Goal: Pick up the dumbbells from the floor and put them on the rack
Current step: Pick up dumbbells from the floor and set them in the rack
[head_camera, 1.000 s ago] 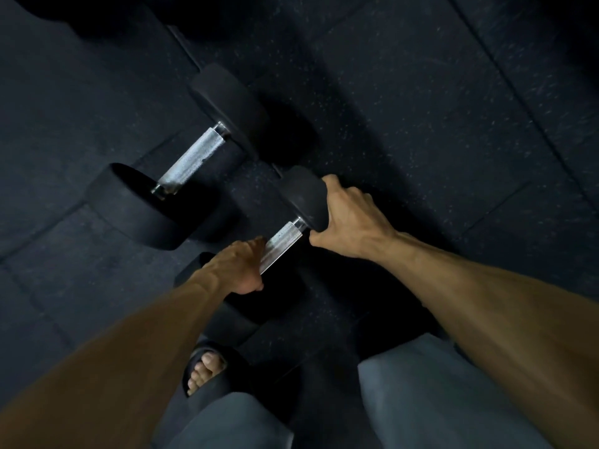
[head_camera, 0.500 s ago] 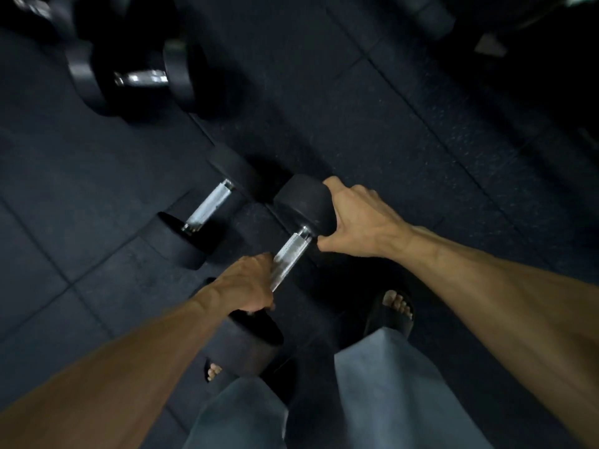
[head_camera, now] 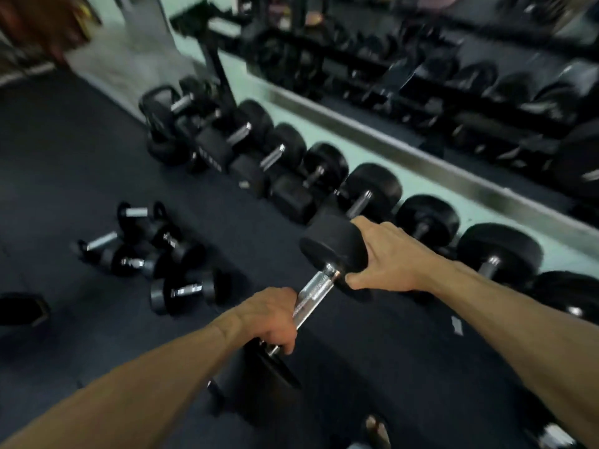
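Dumbbell (head_camera: pixel 316 286) held in both hands' grip

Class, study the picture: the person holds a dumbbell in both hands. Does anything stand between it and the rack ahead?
Yes. A row of large dumbbells lies on the floor along the mirror, between the held dumbbell and the blurred rack beyond. The left hand grips the handle; the right hand holds the far head.

The held dumbbell (head_camera: pixel 316 286) is above the floor (head_camera: pixel 64 163), left hand (head_camera: pixel 270 317) on its near handle, right hand (head_camera: pixel 387 257) on its far head. Small dumbbells (head_camera: pixel 152 251) lie left; a dumbbell row (head_camera: pixel 372 186) lines the far wall, right.
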Demonstrator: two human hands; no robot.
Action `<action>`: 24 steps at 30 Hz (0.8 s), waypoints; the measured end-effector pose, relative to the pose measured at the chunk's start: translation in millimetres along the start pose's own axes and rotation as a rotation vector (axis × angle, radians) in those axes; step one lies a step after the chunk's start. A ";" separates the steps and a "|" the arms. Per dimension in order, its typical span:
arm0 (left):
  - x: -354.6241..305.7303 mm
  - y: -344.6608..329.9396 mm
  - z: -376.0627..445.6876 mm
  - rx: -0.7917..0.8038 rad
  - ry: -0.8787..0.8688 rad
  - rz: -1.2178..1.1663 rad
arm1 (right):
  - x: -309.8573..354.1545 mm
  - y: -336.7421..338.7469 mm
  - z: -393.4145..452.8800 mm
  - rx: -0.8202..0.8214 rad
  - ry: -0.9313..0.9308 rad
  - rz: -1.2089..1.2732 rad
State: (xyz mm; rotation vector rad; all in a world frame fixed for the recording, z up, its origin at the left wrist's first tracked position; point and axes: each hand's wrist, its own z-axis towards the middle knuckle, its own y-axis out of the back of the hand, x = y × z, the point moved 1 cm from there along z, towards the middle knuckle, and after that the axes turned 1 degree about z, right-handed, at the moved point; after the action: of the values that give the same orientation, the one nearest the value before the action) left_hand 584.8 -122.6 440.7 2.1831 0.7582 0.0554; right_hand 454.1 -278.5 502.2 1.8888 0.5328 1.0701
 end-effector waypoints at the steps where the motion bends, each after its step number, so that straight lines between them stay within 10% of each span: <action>1: -15.1 21.4 -9.8 -0.030 -0.020 0.015 | 1.6 26.7 -8.8 -0.035 0.009 -0.025; 24: -325.2 272.2 127.2 -0.092 -0.267 0.056 | -229.8 358.4 43.2 -0.173 -0.044 -0.127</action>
State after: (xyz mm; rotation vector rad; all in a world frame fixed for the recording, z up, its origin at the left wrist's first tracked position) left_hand 490.5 -518.7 614.7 2.0706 0.5327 -0.1670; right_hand 348.6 -648.8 688.9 1.7009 0.5112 0.9587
